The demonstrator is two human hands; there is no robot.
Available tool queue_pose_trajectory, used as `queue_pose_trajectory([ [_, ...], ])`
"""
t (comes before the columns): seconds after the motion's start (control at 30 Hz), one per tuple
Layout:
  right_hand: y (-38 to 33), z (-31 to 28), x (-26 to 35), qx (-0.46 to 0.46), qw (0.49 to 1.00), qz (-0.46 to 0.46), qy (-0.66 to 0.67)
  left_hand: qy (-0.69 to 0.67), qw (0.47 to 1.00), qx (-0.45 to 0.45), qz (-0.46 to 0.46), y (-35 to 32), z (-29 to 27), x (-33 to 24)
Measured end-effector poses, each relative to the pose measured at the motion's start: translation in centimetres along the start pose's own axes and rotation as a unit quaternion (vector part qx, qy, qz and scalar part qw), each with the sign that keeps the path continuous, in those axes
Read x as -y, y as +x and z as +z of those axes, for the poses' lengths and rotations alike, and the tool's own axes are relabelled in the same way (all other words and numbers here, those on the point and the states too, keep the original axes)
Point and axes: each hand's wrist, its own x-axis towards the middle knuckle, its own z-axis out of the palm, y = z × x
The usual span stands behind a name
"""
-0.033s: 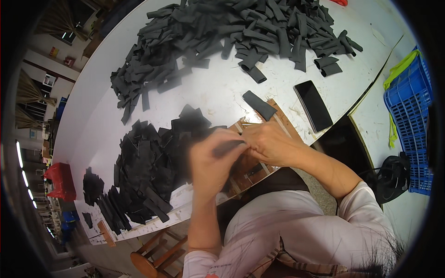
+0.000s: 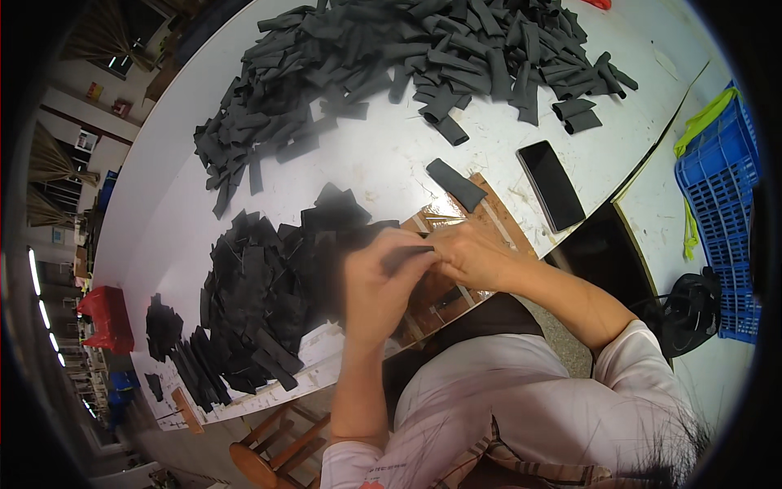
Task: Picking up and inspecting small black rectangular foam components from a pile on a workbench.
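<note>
My left hand (image 2: 376, 285) is closed on a small black fabric piece (image 2: 410, 255), its thumb pressing along the side. Against the fabric's end, my right hand (image 2: 468, 254) is curled shut with its fingertips meeting the left ones; part of its grip is hidden. Both hands are above a brown wooden board (image 2: 498, 213) at the table's near edge. A flat dark grey fabric tube (image 2: 456, 185) lies across the board's far end. Left of my hands spreads a heap of flat black fabric pieces (image 2: 257, 285).
A large pile of dark grey fabric tubes (image 2: 366, 61) covers the far part of the white table (image 2: 155, 212). A phone (image 2: 551, 186) lies right of the board. Blue plastic crates (image 2: 717, 220) stand at the right, a red container (image 2: 106, 319) at the left, a wooden stool (image 2: 273, 448) below.
My left hand has shifted slightly to the right, closer to my right hand, with the black fabric piece still in it. The piles and phone have not moved.
</note>
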Motion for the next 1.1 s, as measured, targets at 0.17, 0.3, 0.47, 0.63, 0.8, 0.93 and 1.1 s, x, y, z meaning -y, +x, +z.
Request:
queue_pose_trajectory([
  [0.17, -0.4, 0.8, -0.3, 0.001, 0.998, 0.024, 0.058, -0.061, 0.996, -0.060, -0.023, -0.2, 1.0, -0.8],
  [0.3, -0.7, 0.1, 0.1, -0.043, 0.992, -0.036, 0.115, 0.064, 0.998, 0.015, -0.016, 1.0, 0.4, -1.7],
  [0.47, -1.0, 1.5, -1.2, 0.018, 0.992, 0.043, 0.117, 0.140, 0.990, -0.004, -0.005, 0.5, 0.5, -0.3],
  [0.63, -1.4, 1.5, -1.4, 0.007, 0.998, 0.044, 0.034, 0.000, 0.983, -0.159, 0.095, -1.3, 1.8, -1.2],
  [0.8, -0.1, -0.4, -0.1, 0.039, 0.998, 0.037, 0.020, -0.079, 0.970, -0.172, 0.153, -1.5, 1.3, -0.3],
  [0.93, 0.8, -2.2, 1.4, 0.064, 0.996, 0.031, -0.048, -0.191, 0.947, -0.209, 0.153, -1.6, 1.6, -0.6],
  [1.1, 0.4, -1.0, 0.9, 0.043, 0.997, 0.023, -0.064, -0.279, 0.926, -0.232, 0.107, -1.6, 0.9, -0.3],
])
